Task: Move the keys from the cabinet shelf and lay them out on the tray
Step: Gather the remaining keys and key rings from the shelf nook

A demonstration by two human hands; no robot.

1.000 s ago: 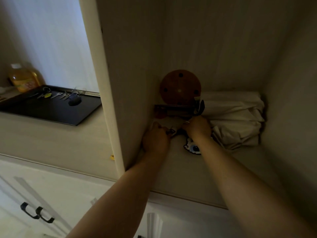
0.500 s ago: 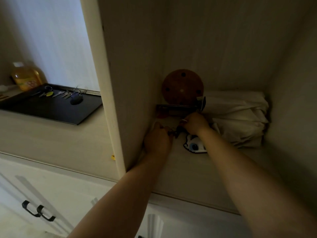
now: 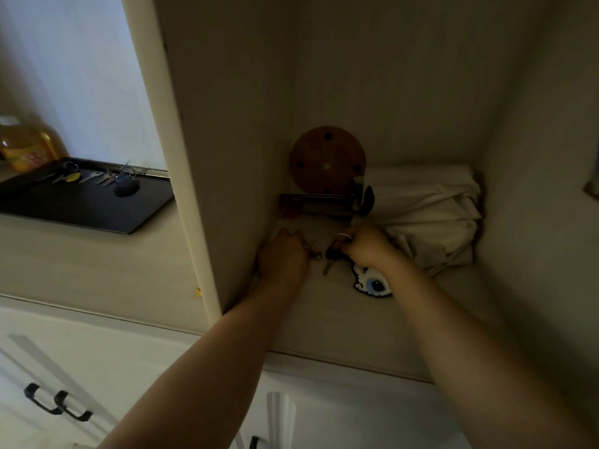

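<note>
left hand (image 3: 282, 258): fingers curled on a small key ring (image 3: 315, 252), seemingly pinching it | right hand (image 3: 366, 246): fingers clamped on a dark-headed key bunch (image 3: 331, 258) hanging just below them over the cabinet shelf (image 3: 340, 322) | more keys (image 3: 97, 178) on tray (image 3: 81, 210), on bench far left of both hands

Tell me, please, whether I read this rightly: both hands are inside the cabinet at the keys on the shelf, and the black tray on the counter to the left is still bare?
Not quite: the black tray is not bare. The head view shows several keys already lying along its far edge. The rest holds: the left hand and right hand are both inside the cabinet at the keys on the shelf.
</note>
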